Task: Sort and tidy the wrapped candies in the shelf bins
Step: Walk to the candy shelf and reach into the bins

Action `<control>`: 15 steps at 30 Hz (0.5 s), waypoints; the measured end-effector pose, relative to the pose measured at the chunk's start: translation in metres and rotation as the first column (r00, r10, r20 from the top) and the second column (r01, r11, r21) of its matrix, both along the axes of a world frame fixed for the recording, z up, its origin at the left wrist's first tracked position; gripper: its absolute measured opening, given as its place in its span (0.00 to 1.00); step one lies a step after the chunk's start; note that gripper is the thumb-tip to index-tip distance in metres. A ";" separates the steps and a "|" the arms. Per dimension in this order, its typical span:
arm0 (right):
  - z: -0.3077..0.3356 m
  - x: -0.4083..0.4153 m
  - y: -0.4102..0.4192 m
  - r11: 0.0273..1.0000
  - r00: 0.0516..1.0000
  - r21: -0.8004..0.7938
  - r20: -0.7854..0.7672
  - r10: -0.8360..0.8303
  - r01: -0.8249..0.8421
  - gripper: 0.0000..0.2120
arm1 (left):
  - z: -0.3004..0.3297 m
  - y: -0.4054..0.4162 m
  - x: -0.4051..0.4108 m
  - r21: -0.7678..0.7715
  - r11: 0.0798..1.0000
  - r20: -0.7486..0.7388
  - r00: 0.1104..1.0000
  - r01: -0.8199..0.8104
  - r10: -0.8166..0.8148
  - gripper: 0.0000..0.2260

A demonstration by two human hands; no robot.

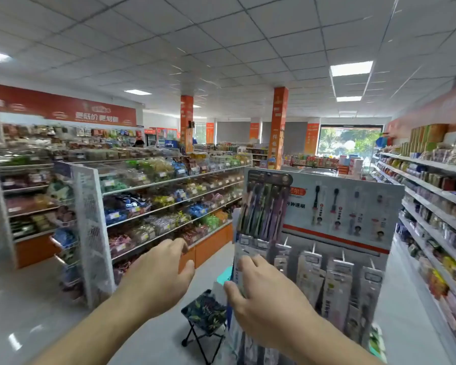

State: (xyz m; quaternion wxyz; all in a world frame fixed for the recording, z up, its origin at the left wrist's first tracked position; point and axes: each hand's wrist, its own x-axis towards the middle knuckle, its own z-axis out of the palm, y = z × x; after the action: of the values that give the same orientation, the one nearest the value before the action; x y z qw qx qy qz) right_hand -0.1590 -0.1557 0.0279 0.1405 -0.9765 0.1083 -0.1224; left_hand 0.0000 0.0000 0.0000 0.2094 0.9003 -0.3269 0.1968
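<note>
A long shelf unit (169,196) on the left of the aisle carries clear bins of wrapped candies (132,206) in many colours. My left hand (158,275) reaches forward in the air in front of its near end, fingers loosely bent, holding nothing. My right hand (269,299) grips a tall pack of toothbrushes (261,212) by its lower part, holding it upright in front of a toothbrush display stand (348,206). Neither hand touches the candy bins.
A small folding stool (204,314) with a dark leafy seat stands on the floor below my hands. A white mesh end panel (90,219) closes the candy shelf's near end. Packaged goods fill shelves (432,206) on the right. Orange pillars (278,127) stand farther down the aisle.
</note>
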 end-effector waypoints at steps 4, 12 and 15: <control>-0.018 0.064 0.040 1.000 1.000 0.012 -0.004 -0.006 0.006 0.17 | -0.023 0.042 0.058 -0.002 1.000 -0.034 0.999 -0.017 0.017 0.15; -0.039 0.179 0.093 0.999 0.999 0.015 -0.018 0.044 -0.043 0.18 | -0.049 0.099 0.148 0.014 0.997 -0.093 0.993 -0.077 0.078 0.13; -0.052 0.220 0.098 0.997 0.996 0.029 -0.039 0.075 -0.074 0.17 | -0.065 0.109 0.180 0.011 0.992 -0.113 0.985 -0.127 0.128 0.14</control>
State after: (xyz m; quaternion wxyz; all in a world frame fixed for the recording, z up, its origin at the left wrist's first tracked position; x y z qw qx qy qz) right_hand 0.0615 -0.0581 -0.0243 0.1565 -0.9800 0.0761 -0.0961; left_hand 0.1801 0.1093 -0.0651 0.2127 0.9295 -0.2567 0.1577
